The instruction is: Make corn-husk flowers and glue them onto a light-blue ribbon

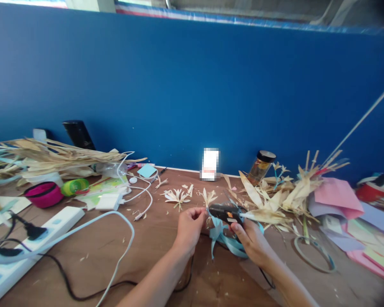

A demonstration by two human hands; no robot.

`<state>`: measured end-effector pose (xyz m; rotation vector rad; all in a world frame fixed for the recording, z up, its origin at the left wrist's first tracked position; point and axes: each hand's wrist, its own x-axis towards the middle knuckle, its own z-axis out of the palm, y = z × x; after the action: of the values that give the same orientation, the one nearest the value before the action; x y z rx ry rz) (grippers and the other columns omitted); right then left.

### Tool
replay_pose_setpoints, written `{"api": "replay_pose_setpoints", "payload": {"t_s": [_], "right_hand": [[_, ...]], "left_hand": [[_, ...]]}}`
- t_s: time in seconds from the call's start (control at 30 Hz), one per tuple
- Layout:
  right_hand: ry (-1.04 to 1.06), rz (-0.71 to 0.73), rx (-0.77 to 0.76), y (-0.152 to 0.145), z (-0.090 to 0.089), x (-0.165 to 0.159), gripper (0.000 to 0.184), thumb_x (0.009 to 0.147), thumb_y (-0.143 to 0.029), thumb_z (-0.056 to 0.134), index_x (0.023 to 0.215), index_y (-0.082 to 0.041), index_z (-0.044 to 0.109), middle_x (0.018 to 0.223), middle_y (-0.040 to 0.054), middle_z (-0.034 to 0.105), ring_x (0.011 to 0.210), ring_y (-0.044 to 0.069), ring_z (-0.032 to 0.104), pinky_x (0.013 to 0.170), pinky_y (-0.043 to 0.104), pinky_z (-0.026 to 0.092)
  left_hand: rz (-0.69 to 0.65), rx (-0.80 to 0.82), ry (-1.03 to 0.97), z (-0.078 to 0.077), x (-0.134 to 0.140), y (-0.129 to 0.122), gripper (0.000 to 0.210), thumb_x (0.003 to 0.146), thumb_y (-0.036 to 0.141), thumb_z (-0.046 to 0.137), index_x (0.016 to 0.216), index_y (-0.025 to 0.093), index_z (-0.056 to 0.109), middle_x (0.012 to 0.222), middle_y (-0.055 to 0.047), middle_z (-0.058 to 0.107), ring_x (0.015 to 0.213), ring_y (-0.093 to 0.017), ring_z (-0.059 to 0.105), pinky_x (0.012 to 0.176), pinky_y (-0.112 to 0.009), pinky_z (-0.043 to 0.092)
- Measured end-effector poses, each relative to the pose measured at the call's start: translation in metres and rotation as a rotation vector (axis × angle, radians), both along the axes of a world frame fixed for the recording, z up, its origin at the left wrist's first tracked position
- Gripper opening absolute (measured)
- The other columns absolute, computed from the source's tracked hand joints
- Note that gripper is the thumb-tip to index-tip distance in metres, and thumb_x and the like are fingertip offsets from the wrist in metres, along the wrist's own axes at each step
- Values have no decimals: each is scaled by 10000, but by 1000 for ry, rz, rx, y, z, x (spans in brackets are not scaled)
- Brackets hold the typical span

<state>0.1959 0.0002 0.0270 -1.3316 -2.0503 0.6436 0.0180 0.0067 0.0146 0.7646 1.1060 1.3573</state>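
My right hand (251,238) grips a black glue gun (226,212), its nozzle end pointing left at the fingertips of my other hand. Thumb and fingers of my left hand (191,224) are pinched together at the base of a small pale dried-husk flower (209,197), whose petals fan out above them. The gun and fingers partly hide the point where they meet. Light blue ribbon (225,238) lies in loops below the gun. Another husk flower (177,197) rests on the table just beyond my left hand.
Dried husks (275,204) and a dark-lidded jar (261,166) stand right of centre. A ring of tape (315,256) and coloured paper (339,198) are farther right. A white power strip (38,251), cables and a pink pouch (44,195) occupy the left. A blue partition (179,94) closes the back.
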Motion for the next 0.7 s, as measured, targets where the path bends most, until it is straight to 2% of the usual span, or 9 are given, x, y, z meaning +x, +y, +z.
{"api": "replay_pose_setpoints", "payload": {"t_s": [0.13,0.5,0.7], "right_hand": [[0,-45,21,0,-1,1,413,868,-458,303,719,-157,544,639,26,572,588,163,513,550,252,406],[-17,33,45,-1,2,-1,354,877,-415,327,797,-163,562,700,18,594,637,166,519,602,246,404],[-1,22,45,-1,2,-2,369,873,-424,326,760,-162,559,680,19,588,626,166,522,586,241,398]], "left_hand": [[11,0,12,-1,0,1,275,568,336,703,709,102,672,529,-9,587,444,-82,471,449,-197,352],[43,15,25,3,-1,1,221,593,299,689,694,102,675,475,25,531,422,-49,403,424,-170,312],[33,19,25,2,-2,1,214,599,289,686,704,103,674,499,20,543,439,-52,413,442,-173,323]]}}
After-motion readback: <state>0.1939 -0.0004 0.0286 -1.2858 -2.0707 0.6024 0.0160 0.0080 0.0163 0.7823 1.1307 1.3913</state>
